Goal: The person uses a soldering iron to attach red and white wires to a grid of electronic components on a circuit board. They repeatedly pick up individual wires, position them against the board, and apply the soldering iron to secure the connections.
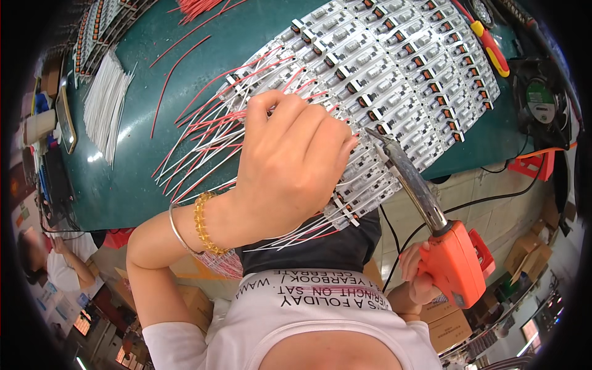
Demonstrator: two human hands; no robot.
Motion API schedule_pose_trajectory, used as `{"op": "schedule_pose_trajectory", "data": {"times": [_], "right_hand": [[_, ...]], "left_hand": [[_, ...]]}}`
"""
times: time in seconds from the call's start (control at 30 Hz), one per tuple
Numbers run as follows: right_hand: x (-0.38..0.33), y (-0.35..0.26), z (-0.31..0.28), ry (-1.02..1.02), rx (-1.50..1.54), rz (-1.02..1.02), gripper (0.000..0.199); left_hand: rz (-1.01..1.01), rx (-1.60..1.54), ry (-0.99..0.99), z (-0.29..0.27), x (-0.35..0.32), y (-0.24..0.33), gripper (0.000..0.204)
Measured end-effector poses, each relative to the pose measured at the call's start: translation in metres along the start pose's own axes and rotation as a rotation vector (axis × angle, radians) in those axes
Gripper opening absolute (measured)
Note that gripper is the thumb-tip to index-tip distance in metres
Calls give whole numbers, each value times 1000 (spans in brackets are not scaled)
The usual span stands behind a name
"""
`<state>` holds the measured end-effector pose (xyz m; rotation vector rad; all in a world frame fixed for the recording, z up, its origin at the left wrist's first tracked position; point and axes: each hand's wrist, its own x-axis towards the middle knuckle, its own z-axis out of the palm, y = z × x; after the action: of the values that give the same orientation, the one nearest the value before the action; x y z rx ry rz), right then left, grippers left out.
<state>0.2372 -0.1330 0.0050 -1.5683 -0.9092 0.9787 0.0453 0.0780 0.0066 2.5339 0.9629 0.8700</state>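
Left hand curled, fingertips pressing wires onto circuit boards; right hand grips orange soldering gun, whose tip best touches joints briefly.

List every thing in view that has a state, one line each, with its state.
left hand: closed, knuckles up, pressing on the wired boards.
right hand: gripping the soldering gun.
soldering gun: held, tip at the boards' near edge.
circuit boards: laid flat in rows on the green table.
red and white wires: fanned out from the boards.
white wire bundle: loose, untouched.
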Motion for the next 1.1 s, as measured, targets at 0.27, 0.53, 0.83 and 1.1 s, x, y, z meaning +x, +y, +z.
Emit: {"op": "schedule_pose_trajectory", "data": {"times": [0.27,0.53,0.83,1.1], "right_hand": [[-4,3,-13,-40,-297,-83,66],[-4,11,-5,-25,-44,-146,68],[17,5,3,-53,262,-236,68],[21,9,2,-87,248,-260,69]], "left_hand": [[41,42,-6,2,1,0,19],[51,36,6,3,0,-1,19],[-21,415,86,-44,8,-31,17],[45,690,-203,-90,7,-131,10]]}}
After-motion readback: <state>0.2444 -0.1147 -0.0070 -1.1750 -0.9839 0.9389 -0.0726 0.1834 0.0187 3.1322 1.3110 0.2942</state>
